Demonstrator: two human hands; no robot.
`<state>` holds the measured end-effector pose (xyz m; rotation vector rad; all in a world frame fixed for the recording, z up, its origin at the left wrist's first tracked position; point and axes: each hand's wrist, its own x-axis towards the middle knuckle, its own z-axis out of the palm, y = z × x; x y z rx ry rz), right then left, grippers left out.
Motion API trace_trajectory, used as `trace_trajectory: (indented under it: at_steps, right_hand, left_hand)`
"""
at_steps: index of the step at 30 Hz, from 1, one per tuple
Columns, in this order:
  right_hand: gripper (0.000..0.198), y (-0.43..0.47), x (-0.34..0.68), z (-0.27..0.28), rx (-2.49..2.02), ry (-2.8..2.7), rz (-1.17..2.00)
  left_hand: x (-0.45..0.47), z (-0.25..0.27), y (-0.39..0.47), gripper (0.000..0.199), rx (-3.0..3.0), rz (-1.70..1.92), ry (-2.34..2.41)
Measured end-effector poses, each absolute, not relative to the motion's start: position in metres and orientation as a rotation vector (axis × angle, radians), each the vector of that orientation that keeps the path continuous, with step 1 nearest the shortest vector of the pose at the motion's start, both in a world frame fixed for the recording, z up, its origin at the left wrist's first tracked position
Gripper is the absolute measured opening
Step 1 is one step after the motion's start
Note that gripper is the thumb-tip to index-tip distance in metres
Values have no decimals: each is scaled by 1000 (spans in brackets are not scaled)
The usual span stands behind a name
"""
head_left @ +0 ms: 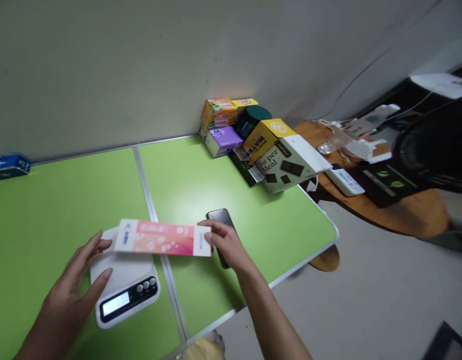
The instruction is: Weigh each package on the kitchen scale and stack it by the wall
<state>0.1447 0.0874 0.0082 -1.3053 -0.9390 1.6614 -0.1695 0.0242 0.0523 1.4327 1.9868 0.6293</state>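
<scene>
My right hand point(225, 243) grips the right end of a long pink and white box point(163, 238), thumb on its face. The box is held level above the table, its left end over the back of a white digital scale point(128, 270). My left hand point(75, 280) is beside the scale's left edge, fingers spread and curved, with a small gap to the box. The scale's display is lit, but its digits are too bright to read. A dark phone point(221, 218) lies on the table behind my right hand, partly covered by it.
On the green folding table point(178, 185), several packages stand at the back right, among them a Super Meal box point(287, 167) and a purple-topped pack point(224, 139). A blue box point(11, 165) sits far left. A wooden side table point(403, 215) holds clutter at right.
</scene>
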Motion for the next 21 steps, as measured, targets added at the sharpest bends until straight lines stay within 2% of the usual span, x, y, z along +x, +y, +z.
trace_trajectory:
  at_steps: [5,10,18,21]
  right_hand:
    - [31,95,217,-4,-1378,-621,1173]
    - [27,133,274,-13,-1341,-393,833]
    - [29,201,310,-36,-1341,-324,741]
    - [33,209,310,-42,-1304,-335,749]
  left_hand:
    - [-92,71,60,49,1578,523,1713]
    - [-9,62,113,51,1885,323,1216]
    - [110,33,187,63,1926,235,974]
    - [142,24,208,75,1819,246,967]
